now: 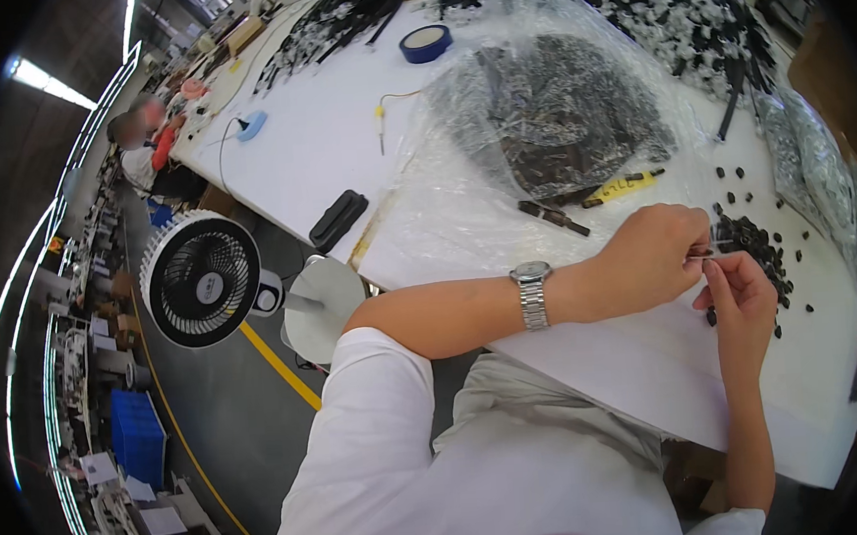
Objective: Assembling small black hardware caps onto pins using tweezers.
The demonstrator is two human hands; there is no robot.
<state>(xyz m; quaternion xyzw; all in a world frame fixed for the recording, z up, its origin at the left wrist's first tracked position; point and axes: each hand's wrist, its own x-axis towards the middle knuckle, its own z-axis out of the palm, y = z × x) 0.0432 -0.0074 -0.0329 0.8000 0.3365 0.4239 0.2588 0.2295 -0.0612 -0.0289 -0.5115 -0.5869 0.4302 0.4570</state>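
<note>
My left hand, with a metal watch on its wrist, is closed in a pinch over the right side of the white table. My right hand meets it fingertip to fingertip, also pinching. A thin pale sliver shows between them, too small to name. Just beyond the hands lies a scattered heap of small black pieces, partly hidden by the fingers. Left of that heap are short dark rod-like parts and another with a yellow label.
A large clear plastic bag of dark items covers the table's middle. Bundles of black strips with whitish ends lie behind. A blue tape roll, a black case and a yellow-handled tool lie leftward. A fan stands beside the table.
</note>
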